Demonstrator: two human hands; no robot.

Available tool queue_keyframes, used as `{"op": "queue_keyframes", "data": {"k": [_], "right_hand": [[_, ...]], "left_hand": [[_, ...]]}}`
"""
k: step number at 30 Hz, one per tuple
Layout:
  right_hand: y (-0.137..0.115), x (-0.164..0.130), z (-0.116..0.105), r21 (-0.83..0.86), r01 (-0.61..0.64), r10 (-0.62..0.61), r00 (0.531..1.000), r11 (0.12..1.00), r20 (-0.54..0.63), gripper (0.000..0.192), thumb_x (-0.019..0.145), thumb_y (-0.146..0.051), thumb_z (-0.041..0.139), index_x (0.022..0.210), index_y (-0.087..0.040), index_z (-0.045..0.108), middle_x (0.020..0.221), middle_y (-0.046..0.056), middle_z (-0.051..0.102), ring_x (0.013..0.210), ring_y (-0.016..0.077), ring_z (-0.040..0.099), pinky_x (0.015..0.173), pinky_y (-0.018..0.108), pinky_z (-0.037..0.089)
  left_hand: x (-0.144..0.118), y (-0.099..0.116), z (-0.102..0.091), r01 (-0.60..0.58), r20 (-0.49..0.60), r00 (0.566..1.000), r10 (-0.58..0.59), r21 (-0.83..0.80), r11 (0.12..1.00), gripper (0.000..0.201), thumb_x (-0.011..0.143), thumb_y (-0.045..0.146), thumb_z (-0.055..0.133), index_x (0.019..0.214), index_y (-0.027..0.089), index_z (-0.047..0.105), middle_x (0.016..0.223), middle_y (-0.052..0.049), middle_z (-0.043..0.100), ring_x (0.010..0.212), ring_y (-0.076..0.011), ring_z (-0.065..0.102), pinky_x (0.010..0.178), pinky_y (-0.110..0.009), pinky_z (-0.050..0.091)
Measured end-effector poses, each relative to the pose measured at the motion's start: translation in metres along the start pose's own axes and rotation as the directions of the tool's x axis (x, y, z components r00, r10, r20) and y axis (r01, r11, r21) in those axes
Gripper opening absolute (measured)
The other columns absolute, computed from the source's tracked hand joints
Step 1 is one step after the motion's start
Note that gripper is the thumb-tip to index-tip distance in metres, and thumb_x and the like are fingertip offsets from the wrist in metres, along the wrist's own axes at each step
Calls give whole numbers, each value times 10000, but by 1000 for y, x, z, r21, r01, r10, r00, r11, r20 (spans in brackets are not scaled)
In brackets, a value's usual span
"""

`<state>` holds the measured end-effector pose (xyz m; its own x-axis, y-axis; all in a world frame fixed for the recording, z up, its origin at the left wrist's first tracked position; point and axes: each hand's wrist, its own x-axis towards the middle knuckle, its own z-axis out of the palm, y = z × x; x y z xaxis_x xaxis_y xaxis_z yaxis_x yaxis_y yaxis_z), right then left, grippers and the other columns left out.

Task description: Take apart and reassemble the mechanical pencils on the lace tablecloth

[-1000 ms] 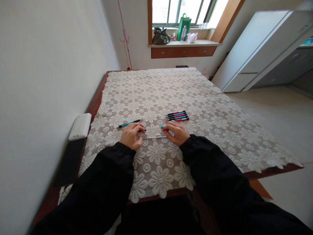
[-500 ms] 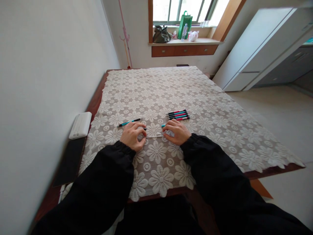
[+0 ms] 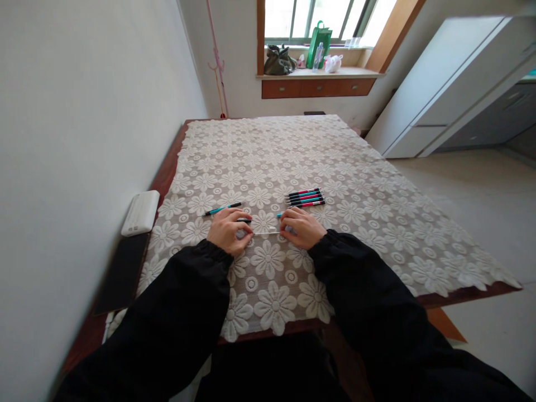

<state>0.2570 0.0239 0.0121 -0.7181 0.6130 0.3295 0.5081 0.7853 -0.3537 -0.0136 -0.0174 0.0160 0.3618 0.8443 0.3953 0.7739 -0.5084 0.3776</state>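
A thin, pale, straight rod (image 3: 267,233) stretches between my two hands, just above or on the lace cloth; its exact kind is too fine to make out. Its left end is pinched between the thumb and finger of my left hand (image 3: 228,230). At the other end, the fingertips of my right hand (image 3: 305,226) close on it. A short dark piece (image 3: 244,220) shows by my left fingers, and a teal tip (image 3: 280,215) pokes out beside my right fingers. Just beyond my left hand lies a teal and black pen (image 3: 224,209).
Several red, teal and black pens (image 3: 305,197) lie side by side beyond my right hand. The flowered lace tablecloth (image 3: 268,259) covers the table. At the left edge sit a white box-shaped device (image 3: 140,213) and a dark flat panel (image 3: 121,273), near the wall.
The whole view has shifted slightly. Both hands keep almost the same places, still pinching the thin rod; the pens on the cloth have not moved.
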Motion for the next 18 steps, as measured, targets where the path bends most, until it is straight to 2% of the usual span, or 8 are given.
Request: {"op": "queue_keyframes", "data": {"k": [4,10,15,18], "right_hand": [[-1,1,1,10,18,-18,1000,1000,-12,55,876,-162,699,848,-200,670,982,64,649,941,231,554,877,388,477],[-5,2,5,28,25,-24,999,999,-33,42,910,-185,678,874,-200,662,977,61,644,932,231,549,858,383,475],[-7,2,7,68,3,0,999,998,-44,73,901,-134,656,878,-199,632,969,59,640,928,227,552,853,370,466],[-6,2,6,76,-41,48,996,996,-81,88,891,-122,646,864,-203,621,971,62,642,945,233,555,871,376,457]], "left_hand": [[0,-1,2,-14,-22,1000,14,-5,1000,43,763,269,730,736,266,764,1086,14,755,1141,-270,608,1056,-508,437],[0,2,5,-99,-58,993,99,-11,995,52,813,287,720,774,274,751,1076,22,763,1147,-257,615,1072,-496,428],[0,4,7,-152,-63,987,150,-29,988,89,874,303,674,812,261,722,1058,17,769,1135,-247,627,1097,-502,396],[1,3,6,-147,-64,987,144,-50,988,95,901,301,637,915,255,719,1078,1,761,1149,-243,620,1109,-489,390]]}}
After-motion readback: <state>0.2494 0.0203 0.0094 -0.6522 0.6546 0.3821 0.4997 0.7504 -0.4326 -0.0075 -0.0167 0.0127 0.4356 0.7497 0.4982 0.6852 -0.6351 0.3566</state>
